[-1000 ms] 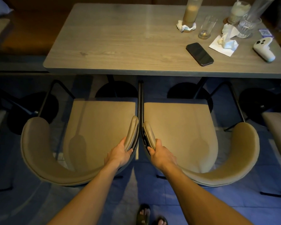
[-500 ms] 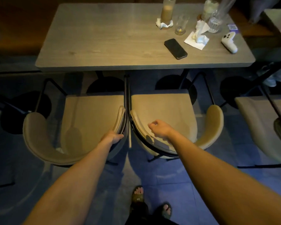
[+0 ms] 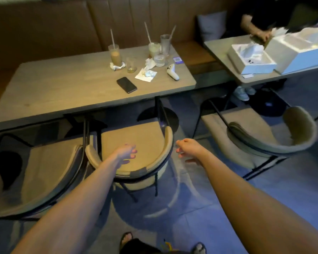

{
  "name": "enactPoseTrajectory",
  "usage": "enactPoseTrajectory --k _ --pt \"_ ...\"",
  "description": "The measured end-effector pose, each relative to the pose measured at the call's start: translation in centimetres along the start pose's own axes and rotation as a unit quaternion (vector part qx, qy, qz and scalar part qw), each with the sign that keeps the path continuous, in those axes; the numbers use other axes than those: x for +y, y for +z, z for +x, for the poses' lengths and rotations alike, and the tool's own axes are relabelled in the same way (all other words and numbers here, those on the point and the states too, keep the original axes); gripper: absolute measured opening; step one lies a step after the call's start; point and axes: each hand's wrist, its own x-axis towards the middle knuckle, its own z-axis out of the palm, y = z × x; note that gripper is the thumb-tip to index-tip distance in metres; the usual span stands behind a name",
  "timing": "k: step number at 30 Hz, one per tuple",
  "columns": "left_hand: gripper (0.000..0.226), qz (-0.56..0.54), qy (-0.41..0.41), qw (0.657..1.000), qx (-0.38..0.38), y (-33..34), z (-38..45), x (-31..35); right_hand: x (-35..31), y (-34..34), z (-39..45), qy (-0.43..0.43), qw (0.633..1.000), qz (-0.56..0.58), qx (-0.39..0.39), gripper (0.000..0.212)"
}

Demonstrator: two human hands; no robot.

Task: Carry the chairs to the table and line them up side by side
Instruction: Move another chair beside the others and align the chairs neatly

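Two beige cushioned chairs stand side by side at the near edge of the wooden table [image 3: 62, 92]. The left chair [image 3: 44, 171] and the middle chair [image 3: 145, 143] touch at their curved armrests. A third beige chair [image 3: 261, 142] stands apart to the right, by a neighbouring table. My left hand [image 3: 126, 153] hovers over the middle chair's seat, fingers loosely apart, holding nothing. My right hand [image 3: 186, 148] hangs over the floor just right of that chair's armrest, also empty with fingers spread.
On the table lie a black phone [image 3: 126, 84], a white controller [image 3: 173, 71], crumpled tissues and several glasses with straws. A second table [image 3: 220, 52] at the right holds white boxes; a seated person's hands are there. A brown bench runs behind. My sandalled feet show below.
Both hands have let go of the armrests and lifted off the chairs. The view has swung right, bringing in the third chair and the neighbouring table.
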Motion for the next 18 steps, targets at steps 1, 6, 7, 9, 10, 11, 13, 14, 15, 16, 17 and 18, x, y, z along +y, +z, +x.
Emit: enactPoseTrajectory --k 1,6,7,9,10,11,13,14,15,16,17,18 --pt "0.031 0.001 0.007 1.000 -0.011 2.7 -0.4 0.9 1.2 -2.7 -0.7 0.002 1.000 -0.002 0.016 0.025" --pt "0.029 -0.017 0.016 0.997 -0.074 15.6 -3.0 5.6 6.2 -14.2 -2.6 0.031 0.995 0.062 0.065 0.036" --pt "0.027 -0.022 0.015 0.996 -0.084 17.7 -3.6 6.4 7.0 -15.9 -2.8 0.036 0.993 0.084 0.068 0.037" --pt "0.024 -0.023 0.014 0.995 -0.097 21.4 -4.2 8.1 8.4 -19.0 -2.7 0.041 0.988 0.133 0.074 0.038" --pt "0.023 -0.021 0.009 0.995 -0.101 23.0 -4.1 8.6 9.3 -20.4 -2.6 0.046 0.984 0.154 0.078 0.039" --pt "0.023 -0.018 0.007 0.994 -0.106 24.6 -4.1 9.2 10.1 -21.8 -2.3 0.052 0.980 0.172 0.080 0.041" --pt "0.021 -0.018 0.008 0.993 -0.115 27.6 -3.8 10.7 11.3 -24.3 -1.6 0.067 0.972 0.206 0.085 0.044" --pt "0.021 -0.021 0.006 0.993 -0.118 29.1 -3.4 11.4 11.9 -25.4 -1.1 0.075 0.968 0.221 0.089 0.045" --pt "0.020 -0.026 0.004 0.992 -0.120 30.6 -3.0 12.1 12.3 -26.5 -0.7 0.078 0.965 0.232 0.093 0.043" --pt "0.020 -0.030 -0.002 0.992 -0.123 32.1 -2.5 12.8 12.7 -27.4 -0.3 0.079 0.963 0.240 0.096 0.042" --pt "0.020 -0.034 -0.010 0.991 -0.128 33.6 -2.1 13.5 13.0 -28.4 0.2 0.084 0.961 0.244 0.099 0.042" --pt "0.020 -0.037 -0.019 0.990 -0.132 35.1 -1.6 14.2 13.4 -29.4 0.7 0.090 0.958 0.253 0.103 0.042"
